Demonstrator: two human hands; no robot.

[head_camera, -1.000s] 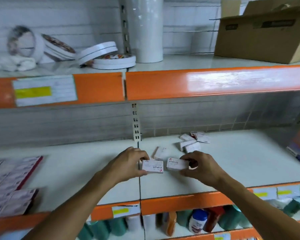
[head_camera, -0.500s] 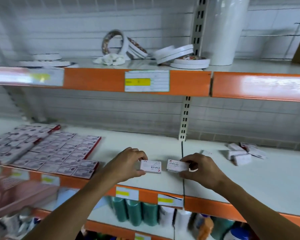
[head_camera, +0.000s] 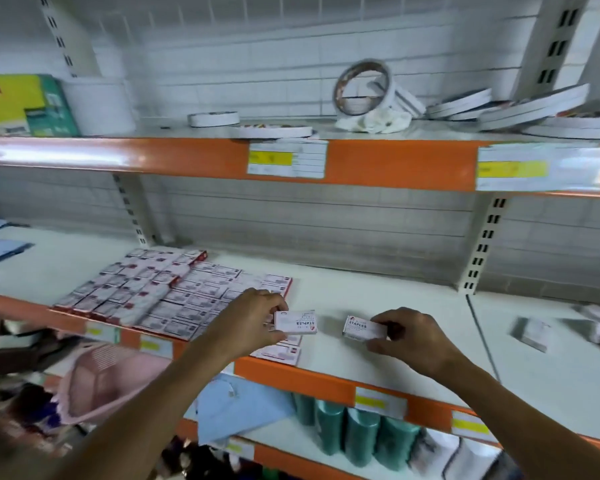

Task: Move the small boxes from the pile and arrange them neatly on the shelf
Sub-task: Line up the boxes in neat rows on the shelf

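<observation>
Each hand carries one small staple box above the middle shelf (head_camera: 378,306): the left hand (head_camera: 246,323) pinches a box (head_camera: 296,322) by its end, right beside the front corner of the laid-out grid (head_camera: 174,292), and the right hand (head_camera: 413,336) pinches a second box (head_camera: 362,328), a little apart to the right. This looks like the carry-and-place step, with both boxes brought to the arrangement and not yet set down. The next move likely calls for lowering the left box flat into the open spot at the grid's near right edge, squared to its neighbours, label the same way up, then the right box just beside it. The pile (head_camera: 596,323) lies well apart at the right, past the shelf seam, blurred, with a few boxes left. The shelf is pale, smooth and edged with an orange lip (head_camera: 326,379) bearing price tags. Above it, tape rolls (head_camera: 364,88) and a crumpled cloth (head_camera: 374,121) sit on the upper shelf before a white slatted wall; below are green rolls (head_camera: 357,434) and a pink basket (head_camera: 111,379).
</observation>
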